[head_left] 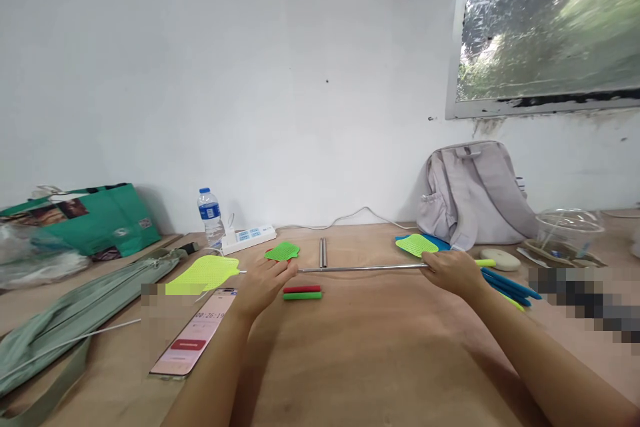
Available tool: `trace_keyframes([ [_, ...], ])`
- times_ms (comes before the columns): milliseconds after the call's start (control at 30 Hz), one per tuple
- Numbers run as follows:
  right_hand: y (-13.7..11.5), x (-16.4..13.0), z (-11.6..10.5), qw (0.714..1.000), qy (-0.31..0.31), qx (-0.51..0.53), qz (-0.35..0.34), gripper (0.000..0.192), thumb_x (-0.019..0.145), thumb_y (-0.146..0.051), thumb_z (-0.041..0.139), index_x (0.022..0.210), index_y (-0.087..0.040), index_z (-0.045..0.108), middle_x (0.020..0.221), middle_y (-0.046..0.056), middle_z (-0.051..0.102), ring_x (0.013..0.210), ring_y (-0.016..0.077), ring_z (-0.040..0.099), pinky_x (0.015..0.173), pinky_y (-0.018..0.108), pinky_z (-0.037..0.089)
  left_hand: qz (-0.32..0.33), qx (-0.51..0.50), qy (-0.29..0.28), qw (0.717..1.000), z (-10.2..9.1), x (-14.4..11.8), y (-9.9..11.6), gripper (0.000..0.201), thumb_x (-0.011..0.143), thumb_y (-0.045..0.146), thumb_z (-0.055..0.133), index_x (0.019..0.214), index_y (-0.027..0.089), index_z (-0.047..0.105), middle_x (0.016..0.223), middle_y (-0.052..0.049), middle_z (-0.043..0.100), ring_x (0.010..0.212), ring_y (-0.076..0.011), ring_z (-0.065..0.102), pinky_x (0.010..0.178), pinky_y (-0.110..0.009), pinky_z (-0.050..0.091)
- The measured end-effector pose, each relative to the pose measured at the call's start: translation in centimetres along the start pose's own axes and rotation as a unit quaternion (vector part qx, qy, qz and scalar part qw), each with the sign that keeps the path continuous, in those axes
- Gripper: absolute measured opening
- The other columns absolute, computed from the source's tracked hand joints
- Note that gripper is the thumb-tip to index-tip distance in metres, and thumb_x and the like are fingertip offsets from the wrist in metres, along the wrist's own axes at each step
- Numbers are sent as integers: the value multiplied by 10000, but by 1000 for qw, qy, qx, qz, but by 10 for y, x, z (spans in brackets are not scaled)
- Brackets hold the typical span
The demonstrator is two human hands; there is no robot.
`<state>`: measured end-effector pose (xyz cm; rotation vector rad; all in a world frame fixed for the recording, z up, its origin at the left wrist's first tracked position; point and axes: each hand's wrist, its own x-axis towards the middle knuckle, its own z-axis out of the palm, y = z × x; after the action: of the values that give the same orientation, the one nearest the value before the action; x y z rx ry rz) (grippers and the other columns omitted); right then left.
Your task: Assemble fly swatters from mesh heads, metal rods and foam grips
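Left hand (pixel 263 283): fingers extended and spread, palm turned inward, resting against the left part of a thin metal rod (pixel 360 269); nothing clenched in it, though whether the fingertips pinch the rod cannot be told. Yellow-green swatter head (pixel 204 274): flat on the wooden table (pixel 380 347), at the rod's left end, just left of that hand. Phone (pixel 196 333): screen up, showing a timer, near the left forearm. Green zipped bag (pixel 75 307): lying along the table's left side. Water bottle (pixel 209 213) and white power strip (pixel 249 237): upright and flat respectively, by the wall. Small green swatter head (pixel 283 251): just beyond the left hand. Red stick (pixel 302 289) and green stick (pixel 303 295): side by side, touching, near the left hand's fingertips. Two short metal tubes (pixel 323 252): parallel, beyond the rod. Metal rod: horizontal across the table's middle, spanning between both hands. Right hand (pixel 453 271): closed over the rod's right end, a yellow handle (pixel 485 263) protruding past it. Further swatter head (pixel 417 245): yellow-green on blue, behind the right hand. Blue handles (pixel 510 285): bundled right of the wrist. Grey backpack (pixel 473 197): against the wall.
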<state>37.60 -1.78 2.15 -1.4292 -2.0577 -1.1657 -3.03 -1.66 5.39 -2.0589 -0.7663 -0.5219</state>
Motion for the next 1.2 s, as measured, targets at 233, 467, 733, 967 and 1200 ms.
trace_keyframes([
  [233,36,-17,4,994,82,-42,-51,261,766,-264,420,541,-187,528,421,-2,545,418,120,487,474,257,167,7,-3,4,1000,0,-8,-9,233,819,80,378,869,197,574,669,-5,584,587,-128,491,571,-259,330],
  [467,58,-29,3,995,67,-53,-53,299,800,-318,409,561,-190,534,447,1,548,439,119,482,489,257,198,16,-4,11,1000,3,-19,-19,237,826,92,368,910,192,565,725,-16,593,633,-126,501,594,-262,346],
  [733,71,-37,0,993,86,-58,-61,285,798,-316,439,559,-192,532,457,-11,535,452,109,471,500,251,214,9,6,-5,1000,2,-27,-28,227,846,133,359,890,195,574,687,-12,567,602,-126,467,583,-264,330],
  [967,73,-39,-7,993,81,-52,-74,230,793,-290,490,594,-191,551,503,-13,569,470,109,495,514,247,254,-5,24,53,998,-2,-17,-20,192,849,149,396,792,189,575,650,-6,544,600,-120,458,598,-257,326],
  [1200,83,-41,-13,990,97,-53,-84,240,797,-261,469,576,-188,529,491,-9,559,473,110,512,509,241,274,23,38,80,996,-5,-13,-20,166,837,124,409,787,186,555,649,6,549,612,-112,467,612,-261,331],
])
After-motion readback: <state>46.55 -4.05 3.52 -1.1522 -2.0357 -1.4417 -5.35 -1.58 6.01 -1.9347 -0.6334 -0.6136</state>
